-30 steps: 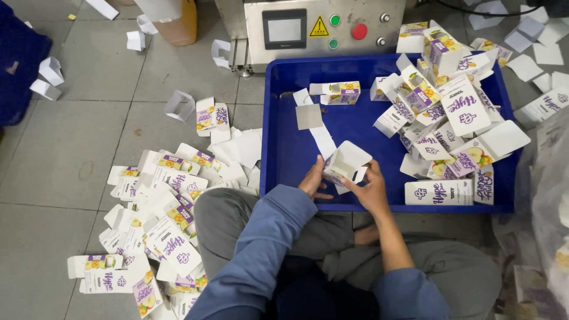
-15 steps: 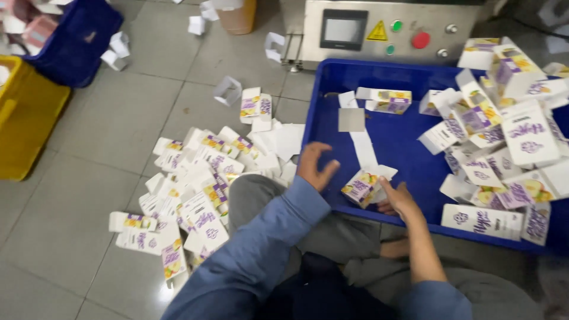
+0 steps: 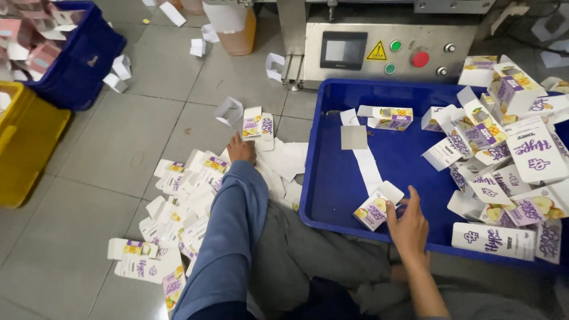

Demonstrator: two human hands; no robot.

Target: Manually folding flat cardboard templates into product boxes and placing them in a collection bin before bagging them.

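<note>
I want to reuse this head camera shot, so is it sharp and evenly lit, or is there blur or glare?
Head view: mostly sharp around the left hand and right hand; soft, even light, weak shadows; faint sheen on the blue tray and floor tiles; the edges bend slightly.

Grey tiled floor (image 3: 106, 148), steel machine (image 3: 385, 41) with control panel, yellow crate (image 3: 24, 142), blue bin (image 3: 77, 59)

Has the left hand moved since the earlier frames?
Yes. The left hand has left the blue tray and gone out to the flat cartons on the floor, beyond the tray's left wall.
</note>
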